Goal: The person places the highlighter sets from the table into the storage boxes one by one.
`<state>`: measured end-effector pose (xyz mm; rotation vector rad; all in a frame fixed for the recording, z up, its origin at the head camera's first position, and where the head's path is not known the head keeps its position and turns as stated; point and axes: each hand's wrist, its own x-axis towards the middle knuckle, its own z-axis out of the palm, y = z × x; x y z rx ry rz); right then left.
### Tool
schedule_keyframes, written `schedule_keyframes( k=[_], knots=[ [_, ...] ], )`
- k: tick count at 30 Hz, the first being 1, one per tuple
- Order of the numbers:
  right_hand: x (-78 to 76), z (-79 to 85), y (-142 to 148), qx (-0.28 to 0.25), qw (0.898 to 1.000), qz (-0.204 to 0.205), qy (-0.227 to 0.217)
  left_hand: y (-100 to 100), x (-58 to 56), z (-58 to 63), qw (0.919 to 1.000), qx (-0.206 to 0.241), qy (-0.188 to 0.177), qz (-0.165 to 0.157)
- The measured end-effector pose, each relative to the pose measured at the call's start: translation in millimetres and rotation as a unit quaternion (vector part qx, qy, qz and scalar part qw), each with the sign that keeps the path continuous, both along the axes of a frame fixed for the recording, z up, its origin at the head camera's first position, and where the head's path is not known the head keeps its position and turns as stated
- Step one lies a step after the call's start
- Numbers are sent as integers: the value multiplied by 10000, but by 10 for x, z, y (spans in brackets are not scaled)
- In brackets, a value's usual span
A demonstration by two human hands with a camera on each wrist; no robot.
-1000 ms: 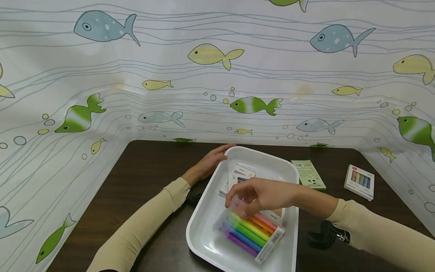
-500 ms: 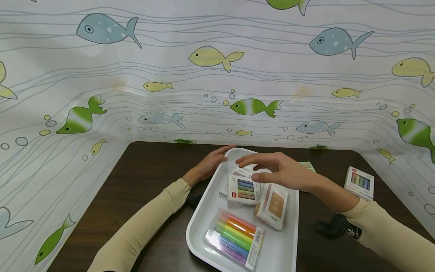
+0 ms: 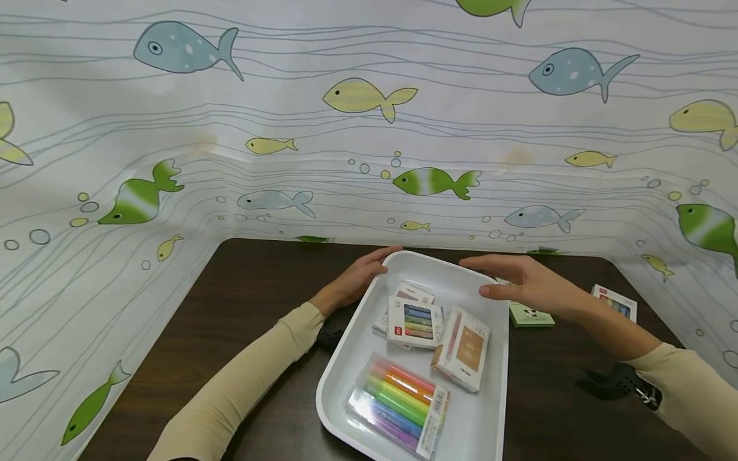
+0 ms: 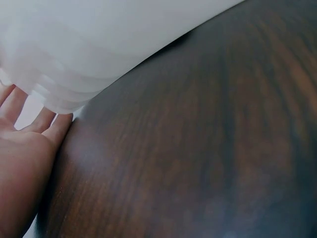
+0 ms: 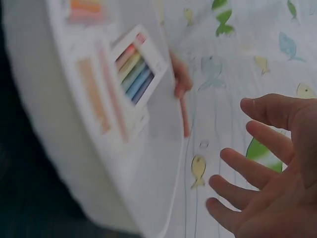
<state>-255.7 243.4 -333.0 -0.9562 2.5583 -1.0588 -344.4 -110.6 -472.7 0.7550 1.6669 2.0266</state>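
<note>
My left hand [image 3: 357, 275] lies at the far left corner of the white tray [image 3: 473, 416], thumb by the rim and fingers extended along the outer wall. In the left wrist view, its fingertips touch the tray's outside near the table. My right hand [image 3: 530, 285] is spread above the far right rim, holding nothing, and partly covers a green box [image 3: 530, 315] with a panda picture. A clear pack of rainbow markers [image 3: 398, 403] lies in the tray's near part. Beyond it are a white box of coloured sticks [image 3: 415, 321], overlapping another box [image 3: 414, 293], and a white-and-brown box [image 3: 464, 349].
To the right on the dark wood table [image 3: 277, 275] lies another white box of coloured sticks [image 3: 617, 304], partly behind my right forearm. A white fish-print sheet [image 3: 357, 218] rises behind and at both sides. Each wrist carries a black camera [image 3: 617, 384].
My right hand has let go of the marker pack, which now lies flat in the tray, and moved away and right, past the boxes to the far right rim. My left hand stays put.
</note>
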Motion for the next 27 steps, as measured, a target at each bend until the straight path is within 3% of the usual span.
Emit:
schedule_keyframes(
  k=[4, 9, 23, 27],
  knots=[
    [-32, -99, 143, 427, 9973, -198, 565, -16, 1, -6, 10000, -33, -15, 38],
    [-79, -197, 259, 507, 9951, -255, 807, -28, -6, -21, 10000, -25, -5, 34],
    [-223, -355, 700, 608, 9935, -530, 802, 1, -12, -6, 9999, -120, 59, 65],
    [-269, -487, 826, 576, 9949, -561, 614, 6, -11, -21, 10000, -67, 16, 13]
  ],
)
